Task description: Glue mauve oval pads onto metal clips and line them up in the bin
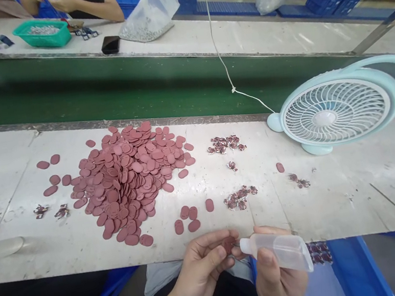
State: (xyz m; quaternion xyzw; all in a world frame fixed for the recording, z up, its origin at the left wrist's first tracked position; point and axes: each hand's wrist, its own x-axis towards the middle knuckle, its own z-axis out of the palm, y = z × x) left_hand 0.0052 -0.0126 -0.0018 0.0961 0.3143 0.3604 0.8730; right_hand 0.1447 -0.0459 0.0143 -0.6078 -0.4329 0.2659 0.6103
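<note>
Between the thumb and fingers of my left hand [204,270] is a reddish oval disc [229,245], held just off the bench's front edge. My right hand [276,279] is wrapped round a translucent squeeze bottle [283,250] with a white cap, tilted so its thin tip meets or nearly meets the disc. A large heap of like discs [127,173] lies ahead and to the left, with several loose discs [192,213] nearer my hands. Small clusters of shiny dark-red pieces [240,197] lie just beyond the bottle; their kind is hard to make out.
A light-blue fan [336,112] stands at the right, its white cord [224,65] running upward. Below the bench edge is a blue bin [356,263] holding dark-red pieces. Across the green belt [99,88], a co-worker's arm [98,7] shows behind a green basket [42,35] and a phone [111,44].
</note>
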